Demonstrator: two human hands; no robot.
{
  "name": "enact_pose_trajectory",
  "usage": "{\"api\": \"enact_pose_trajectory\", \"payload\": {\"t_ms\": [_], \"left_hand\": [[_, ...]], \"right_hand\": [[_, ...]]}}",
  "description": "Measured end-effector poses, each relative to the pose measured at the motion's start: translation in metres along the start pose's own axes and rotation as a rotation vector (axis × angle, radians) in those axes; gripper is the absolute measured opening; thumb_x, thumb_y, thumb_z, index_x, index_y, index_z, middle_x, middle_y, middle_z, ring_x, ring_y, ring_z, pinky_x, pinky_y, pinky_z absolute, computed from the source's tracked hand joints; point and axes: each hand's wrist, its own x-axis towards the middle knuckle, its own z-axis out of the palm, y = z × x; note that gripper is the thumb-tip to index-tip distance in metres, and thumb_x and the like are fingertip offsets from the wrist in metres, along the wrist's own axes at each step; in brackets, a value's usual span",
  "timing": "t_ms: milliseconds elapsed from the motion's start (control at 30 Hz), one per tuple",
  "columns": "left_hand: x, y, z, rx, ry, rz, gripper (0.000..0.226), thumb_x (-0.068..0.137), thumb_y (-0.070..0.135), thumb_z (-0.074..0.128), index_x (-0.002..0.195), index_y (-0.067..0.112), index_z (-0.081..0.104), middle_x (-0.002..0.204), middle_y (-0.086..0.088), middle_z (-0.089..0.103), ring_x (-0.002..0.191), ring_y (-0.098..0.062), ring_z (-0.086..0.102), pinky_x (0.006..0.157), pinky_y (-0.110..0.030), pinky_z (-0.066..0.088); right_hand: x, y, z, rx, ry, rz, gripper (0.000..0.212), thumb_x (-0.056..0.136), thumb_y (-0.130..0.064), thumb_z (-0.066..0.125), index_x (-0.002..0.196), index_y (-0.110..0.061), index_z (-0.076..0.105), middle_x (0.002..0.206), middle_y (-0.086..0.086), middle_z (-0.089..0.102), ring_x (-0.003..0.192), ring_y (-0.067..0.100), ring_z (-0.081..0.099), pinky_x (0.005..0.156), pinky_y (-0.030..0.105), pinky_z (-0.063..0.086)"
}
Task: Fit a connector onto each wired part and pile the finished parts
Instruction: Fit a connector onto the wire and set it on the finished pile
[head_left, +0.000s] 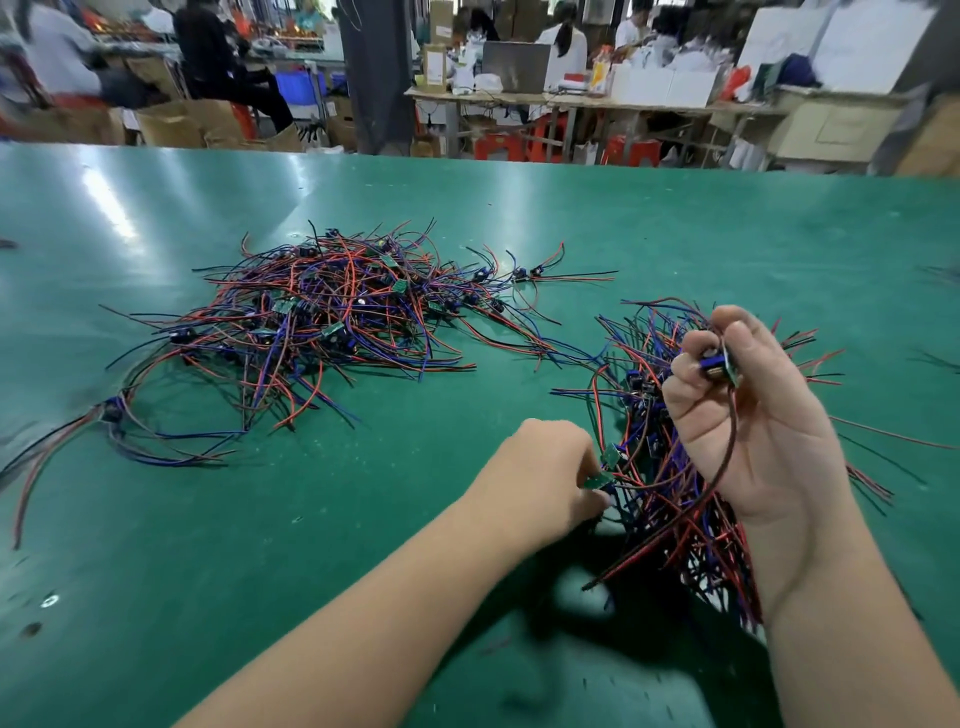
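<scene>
My right hand (748, 415) is raised above the near right pile and grips a wired part (719, 364), a small green board with a blue component; its red and black wires hang down past my palm. My left hand (545, 473) reaches into the near right pile of wired parts (670, 499) and pinches a small green board (597, 482) at the pile's left edge. A bigger pile of red, blue and black wired parts (322, 317) lies on the green table (363, 519), further back and to the left.
A loose wired part (111, 413) lies left of the big pile, with long wires trailing toward the table's left edge. Stray wires show at the far right edge (935, 358). Beyond the table's far edge are other workbenches, cardboard boxes and seated people.
</scene>
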Motion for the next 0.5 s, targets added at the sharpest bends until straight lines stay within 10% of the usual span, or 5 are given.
{"api": "enact_pose_trajectory", "payload": {"t_ms": [333, 500], "left_hand": [[0.007, -0.031, -0.079, -1.173, 0.041, -0.495, 0.017, 0.087, 0.014, 0.067, 0.079, -0.001, 0.068, 0.065, -0.009, 0.065, 0.049, -0.009, 0.059, 0.051, -0.018, 0.055], [0.007, -0.030, -0.100, -1.169, 0.046, -0.518, 0.022, 0.089, 0.021, 0.061, 0.079, 0.003, 0.069, 0.059, -0.001, 0.065, 0.044, -0.005, 0.054, 0.044, -0.015, 0.050]], "right_hand": [[-0.005, -0.006, -0.001, 0.255, -0.138, -0.011, 0.041, 0.049, -0.017, 0.092, 0.083, -0.014, 0.070, 0.068, 0.000, 0.066, 0.052, 0.008, 0.054, 0.050, 0.016, 0.048], [-0.004, -0.006, -0.003, 0.265, -0.139, 0.015, 0.042, 0.050, -0.015, 0.092, 0.085, -0.013, 0.069, 0.068, 0.001, 0.066, 0.052, 0.009, 0.054, 0.050, 0.016, 0.047]]}}
